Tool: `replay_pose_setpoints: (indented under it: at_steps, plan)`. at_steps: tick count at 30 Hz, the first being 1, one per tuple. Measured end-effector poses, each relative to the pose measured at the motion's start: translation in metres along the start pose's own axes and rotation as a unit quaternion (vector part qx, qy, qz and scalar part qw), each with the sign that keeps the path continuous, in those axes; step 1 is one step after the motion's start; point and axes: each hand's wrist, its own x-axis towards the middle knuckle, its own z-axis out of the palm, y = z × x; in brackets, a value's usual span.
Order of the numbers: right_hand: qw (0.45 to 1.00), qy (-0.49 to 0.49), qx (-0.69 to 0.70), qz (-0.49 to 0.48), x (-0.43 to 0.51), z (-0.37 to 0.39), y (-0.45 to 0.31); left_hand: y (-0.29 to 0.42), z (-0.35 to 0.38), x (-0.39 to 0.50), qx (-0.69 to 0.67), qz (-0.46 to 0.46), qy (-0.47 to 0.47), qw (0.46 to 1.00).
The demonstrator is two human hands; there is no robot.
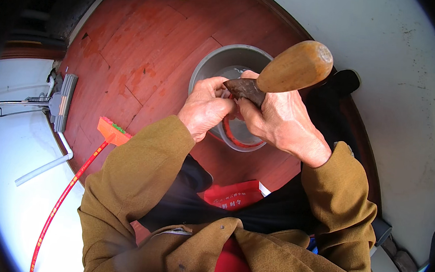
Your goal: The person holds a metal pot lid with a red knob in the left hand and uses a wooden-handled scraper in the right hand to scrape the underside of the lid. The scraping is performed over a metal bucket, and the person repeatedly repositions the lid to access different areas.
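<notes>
Both hands are close together above a grey basin (203,66) holding water. My right hand (280,118) grips a knife-like tool with a thick wooden handle (295,67) pointing up and right; its short dark metal blade (244,90) lies across the fingers toward the left hand. My left hand (208,106) pinches something small and pale at the blade's edge, mostly hidden by the fingers. A red, curved strip with a pale edge (232,137) shows just below the hands, over the basin; whether it is held or part of the basin I cannot tell.
Wet reddish wood-look flooring (142,72) surrounds the basin. A sponge mop head (65,103) and an orange brush (114,131) on a red pole stand at left, near a white pipe (44,168). A red printed bag (236,195) lies between the legs. A pale wall (391,73) rises at right.
</notes>
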Motion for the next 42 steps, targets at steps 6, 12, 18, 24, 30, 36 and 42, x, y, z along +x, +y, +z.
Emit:
replay_pose_setpoints:
  at_steps: [6, 12, 18, 24, 30, 36, 42]
  plan:
    - [1.000, 0.019, -0.001, 0.014, -0.001, -0.001, 0.001, -0.003, 0.000, 0.001, 0.019, -0.003, 0.001, 1.000]
    - [1.000, 0.004, 0.008, -0.013, -0.001, 0.001, -0.002, -0.005, -0.002, 0.001, 0.005, 0.007, -0.007, 1.000]
    - [1.000, 0.001, 0.025, 0.006, -0.003, 0.000, -0.003, -0.006, -0.002, 0.002, 0.019, -0.002, -0.003, 1.000]
    - [1.000, 0.005, 0.011, -0.009, -0.003, 0.003, -0.002, -0.010, -0.003, 0.003, 0.011, 0.008, -0.004, 1.000]
    - [1.000, 0.001, 0.001, -0.009, -0.004, 0.003, -0.002, -0.011, -0.003, 0.004, 0.030, -0.008, 0.003, 1.000]
    - [0.999, 0.013, -0.010, -0.030, -0.002, 0.003, -0.002, -0.012, -0.004, 0.005, 0.028, -0.005, -0.002, 1.000]
    - [1.000, -0.023, -0.021, 0.000, -0.005, 0.003, -0.003, -0.016, -0.001, 0.003, -0.018, 0.032, 0.010, 0.999]
